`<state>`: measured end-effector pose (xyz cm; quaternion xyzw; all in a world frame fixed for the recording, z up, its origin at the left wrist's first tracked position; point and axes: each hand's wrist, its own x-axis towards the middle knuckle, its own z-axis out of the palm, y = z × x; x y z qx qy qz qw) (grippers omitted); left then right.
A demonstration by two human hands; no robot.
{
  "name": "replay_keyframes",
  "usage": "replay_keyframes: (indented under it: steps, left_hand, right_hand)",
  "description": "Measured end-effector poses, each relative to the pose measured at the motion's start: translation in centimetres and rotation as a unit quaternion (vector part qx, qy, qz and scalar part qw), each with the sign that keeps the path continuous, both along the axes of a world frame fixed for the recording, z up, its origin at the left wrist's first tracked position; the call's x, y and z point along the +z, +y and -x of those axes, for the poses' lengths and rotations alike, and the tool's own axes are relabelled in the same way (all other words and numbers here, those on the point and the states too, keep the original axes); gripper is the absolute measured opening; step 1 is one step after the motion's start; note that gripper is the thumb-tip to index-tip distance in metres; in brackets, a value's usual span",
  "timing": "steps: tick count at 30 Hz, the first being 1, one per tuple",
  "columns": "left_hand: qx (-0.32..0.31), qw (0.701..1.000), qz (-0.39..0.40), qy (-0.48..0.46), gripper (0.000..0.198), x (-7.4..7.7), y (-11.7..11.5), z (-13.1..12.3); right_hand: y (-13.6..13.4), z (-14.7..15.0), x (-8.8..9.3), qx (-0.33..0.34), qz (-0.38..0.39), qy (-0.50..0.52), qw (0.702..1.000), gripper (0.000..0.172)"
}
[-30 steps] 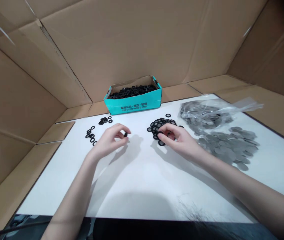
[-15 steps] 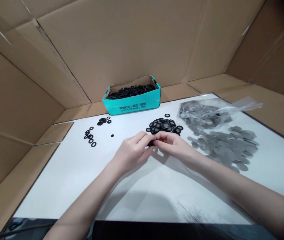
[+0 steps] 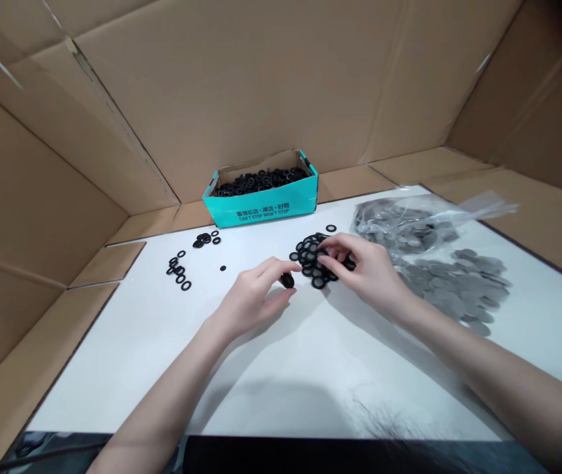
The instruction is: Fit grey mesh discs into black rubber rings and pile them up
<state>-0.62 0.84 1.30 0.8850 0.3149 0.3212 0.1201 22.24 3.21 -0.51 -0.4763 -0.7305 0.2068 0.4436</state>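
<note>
My left hand pinches a small black ring between thumb and fingers, just above the white table. My right hand rests on the pile of black rings at the table's middle, fingers curled among them; whether it holds one I cannot make out. To the right lies a heap of grey round discs.
A teal box full of black rings stands at the back. A clear plastic bag with grey discs lies at the back right. Several loose black rings lie at the left, one single piece nearer. Cardboard walls surround the table.
My left hand set a piece down at the left, came right to meet my right hand, and now holds a black ring. My right hand has gone back into the ring pile.
</note>
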Motion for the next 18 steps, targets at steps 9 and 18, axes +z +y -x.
replay_keyframes:
  steps: [9,18]
  left_hand:
    - [0.031,0.998,0.032,-0.038,0.032,-0.5,-0.3,0.1]
    - [0.032,0.996,-0.004,-0.089,0.028,-0.3,-1.0,-0.8]
  right_hand:
    - [2.2,-2.1,-1.5,-0.116,-0.075,-0.085,0.987,0.008]
    - [-1.2,0.9,0.6,0.083,-0.037,0.021,0.996,0.015]
